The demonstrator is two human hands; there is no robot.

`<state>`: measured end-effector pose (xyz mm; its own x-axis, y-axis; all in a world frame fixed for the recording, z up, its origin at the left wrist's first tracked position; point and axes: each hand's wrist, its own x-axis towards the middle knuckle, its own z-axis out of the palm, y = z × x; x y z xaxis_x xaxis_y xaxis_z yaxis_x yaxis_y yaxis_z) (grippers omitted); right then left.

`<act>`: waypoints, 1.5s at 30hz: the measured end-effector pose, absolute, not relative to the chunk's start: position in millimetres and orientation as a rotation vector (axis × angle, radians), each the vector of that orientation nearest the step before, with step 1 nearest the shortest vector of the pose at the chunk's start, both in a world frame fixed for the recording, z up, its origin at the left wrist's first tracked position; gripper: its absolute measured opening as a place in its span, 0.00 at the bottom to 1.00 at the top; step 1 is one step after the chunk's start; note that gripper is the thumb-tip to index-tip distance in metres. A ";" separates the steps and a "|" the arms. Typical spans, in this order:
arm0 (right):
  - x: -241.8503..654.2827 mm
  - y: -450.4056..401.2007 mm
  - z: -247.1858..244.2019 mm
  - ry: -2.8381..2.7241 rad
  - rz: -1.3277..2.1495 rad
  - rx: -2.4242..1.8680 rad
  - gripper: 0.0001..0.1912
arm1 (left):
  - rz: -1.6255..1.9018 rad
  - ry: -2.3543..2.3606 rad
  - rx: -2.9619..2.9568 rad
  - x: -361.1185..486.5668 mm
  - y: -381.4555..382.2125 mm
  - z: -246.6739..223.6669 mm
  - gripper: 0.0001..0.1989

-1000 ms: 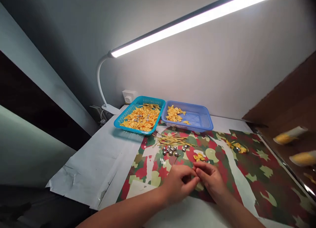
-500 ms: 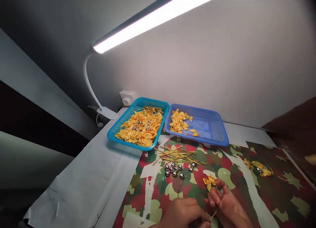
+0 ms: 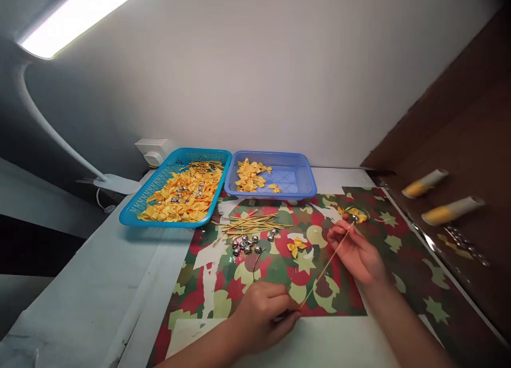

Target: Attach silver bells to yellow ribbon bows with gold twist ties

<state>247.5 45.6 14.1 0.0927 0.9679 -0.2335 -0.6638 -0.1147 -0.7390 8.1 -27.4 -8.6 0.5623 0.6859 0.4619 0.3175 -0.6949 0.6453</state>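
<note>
A thin gold cord [image 3: 325, 268] stretches taut between my two hands. Its near end is pinched in the fingers of my left hand [image 3: 265, 315], low over the table. My right hand [image 3: 359, 253] is raised to the right, gripping the far end between thumb and fingertips. Just behind those fingertips lie yellow ribbon bows with a silver bell [image 3: 358, 216], partly hidden. A single yellow bow [image 3: 296, 247] rests on the table between the hands. Silver jingle bells [image 3: 246, 244] are bunched to its left, below a loose pile of gold cords [image 3: 249, 225].
A teal basket [image 3: 125, 215] heaped with yellow bows, bells and cords stands at the back left. Beside it is a blue basket [image 3: 297, 179] with fewer bows. A lamp [image 3: 59, 136] clips on at left. Two tubes [image 3: 453, 209] stick out from the brown panel at right.
The yellow bow has left my right hand and lies on the table. My right hand has moved up and away, drawing the cord out from my left. The view has swung right.
</note>
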 end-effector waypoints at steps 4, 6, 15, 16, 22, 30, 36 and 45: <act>248.3 48.8 13.8 -0.412 1.427 -0.865 0.22 | 0.950 0.655 2.478 8.7 -29.4 -7.0 0.05; 248.6 50.2 10.2 -0.439 1.399 -0.904 0.23 | 0.931 0.614 2.540 8.0 -31.2 -6.5 0.05; 243.5 49.0 -1.8 -0.677 1.242 -0.979 0.29 | 1.212 1.209 2.368 -16.1 -11.4 5.5 0.08; 242.1 47.7 -1.5 -0.698 1.244 -0.971 0.29 | 1.242 1.316 2.335 -19.9 -7.5 6.4 0.08; 232.6 41.3 0.0 -0.777 1.297 -0.915 0.29 | 0.974 1.417 2.534 -10.2 7.2 9.1 0.07; 224.5 37.8 -4.3 -0.783 1.442 -0.951 0.25 | 0.598 1.468 2.461 46.2 40.3 14.8 0.08; 226.6 36.5 -2.0 -0.816 1.453 -0.987 0.23 | 0.700 1.366 2.229 39.4 43.9 16.3 0.04; 211.2 19.7 4.7 -1.002 1.511 -0.995 0.21 | 1.013 1.033 1.225 16.8 17.5 23.2 0.14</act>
<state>211.2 19.7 4.7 -0.1350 0.9864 -0.0933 -0.2976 -0.1302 -0.9458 16.8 17.5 23.2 0.2317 0.9708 -0.0614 -0.0419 0.0730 0.9964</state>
